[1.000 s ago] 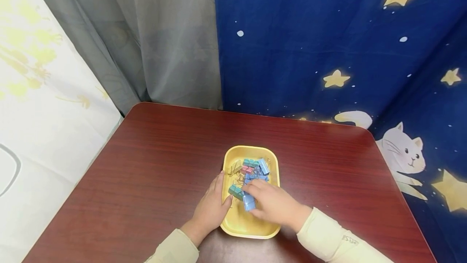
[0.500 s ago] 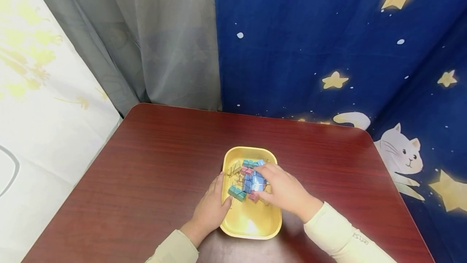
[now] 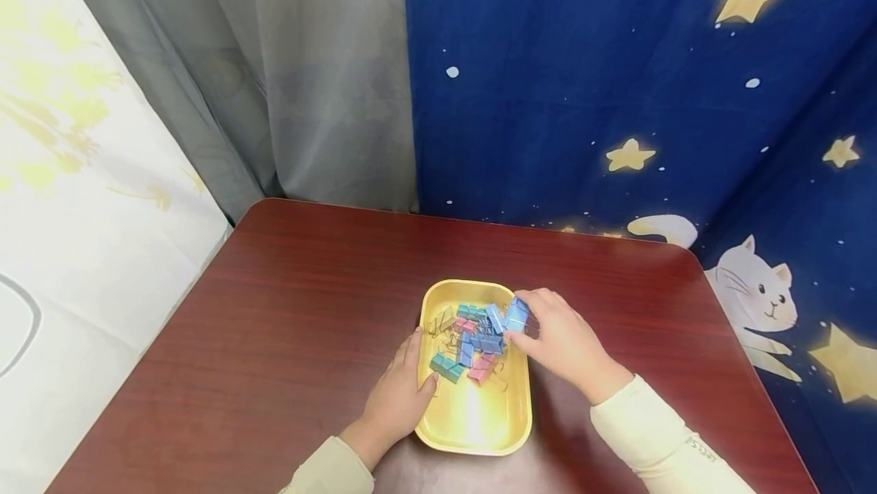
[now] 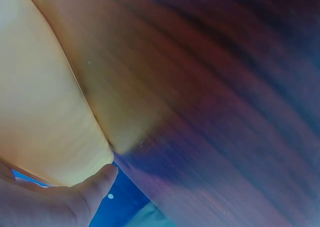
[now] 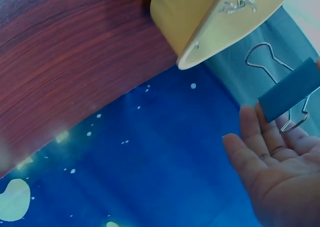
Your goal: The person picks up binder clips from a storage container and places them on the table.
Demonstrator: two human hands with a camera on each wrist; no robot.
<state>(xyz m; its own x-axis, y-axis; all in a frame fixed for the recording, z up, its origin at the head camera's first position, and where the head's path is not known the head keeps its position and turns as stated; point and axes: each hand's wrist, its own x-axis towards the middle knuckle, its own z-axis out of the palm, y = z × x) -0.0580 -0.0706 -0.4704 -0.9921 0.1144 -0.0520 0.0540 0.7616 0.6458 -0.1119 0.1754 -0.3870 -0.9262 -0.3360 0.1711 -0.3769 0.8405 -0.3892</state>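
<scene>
A yellow tray on the table holds several binder clips in blue, teal, pink and gold. My left hand grips the tray's left side, with the thumb over the rim and the fingers along the outer wall. Above the tray's right rim, my right hand pinches a large blue binder clip between thumb and fingers. In the right wrist view this binder clip shows both wire handles spread apart. Below it in the tray lie a pink clip and a teal clip.
The dark red wooden table extends around the tray. Behind it hang a grey curtain and a blue curtain with stars and a cat. A white patterned cloth hangs at the left.
My right hand has lifted the large blue binder clip and carried it up and right to the tray's right rim. A pink clip lies uncovered. The left hand has stayed in place.
</scene>
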